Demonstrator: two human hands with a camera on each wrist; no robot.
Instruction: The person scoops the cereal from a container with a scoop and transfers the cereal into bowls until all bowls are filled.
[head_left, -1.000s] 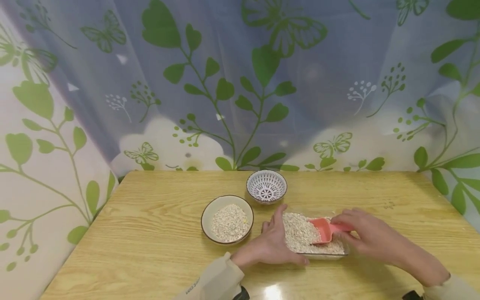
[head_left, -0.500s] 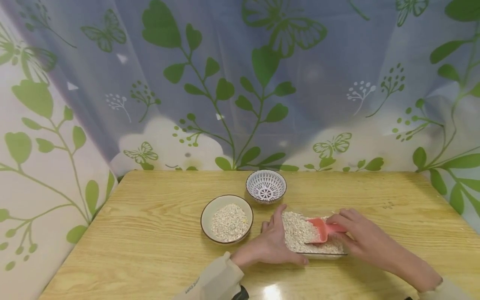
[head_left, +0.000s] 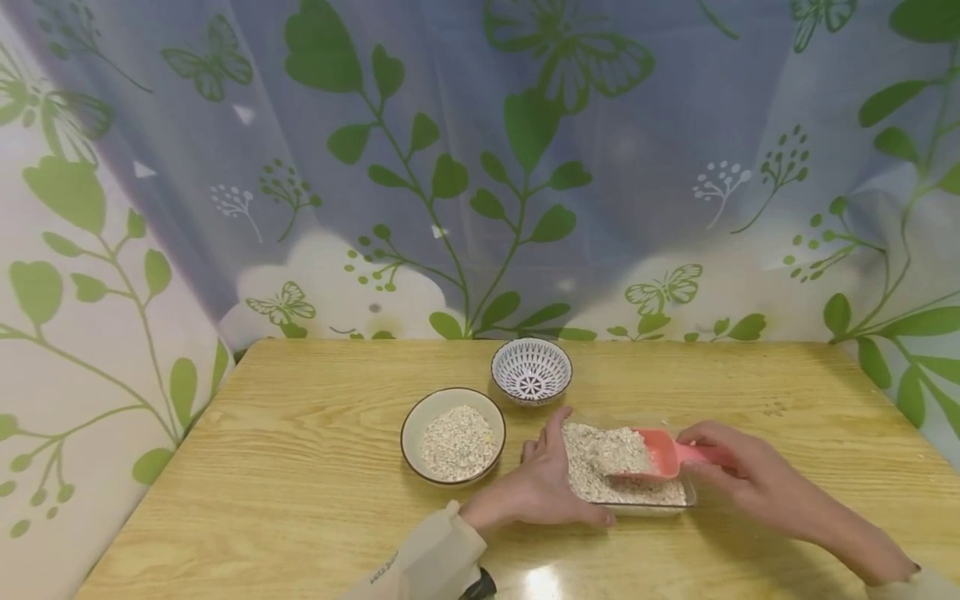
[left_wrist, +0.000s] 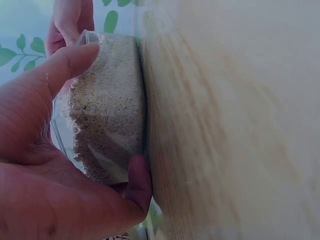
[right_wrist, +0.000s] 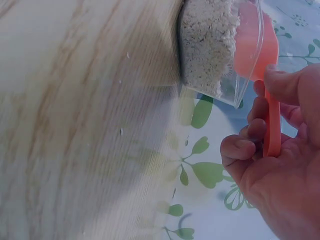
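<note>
Red scoop [head_left: 663, 454] in right hand [head_left: 742, 471], gripping its handle [head_left: 699, 452], likely to balance oats [head_left: 622, 450]; with left hand [head_left: 542, 492], clasping box [head_left: 643, 509] by one end, probably to steady it.

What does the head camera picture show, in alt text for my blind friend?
A right hand holds a pink scoop loaded with oat-like flakes at a clear container, which the left hand grips on a wooden table. Nearby are a bowl of flakes and a patterned bowl.
</note>
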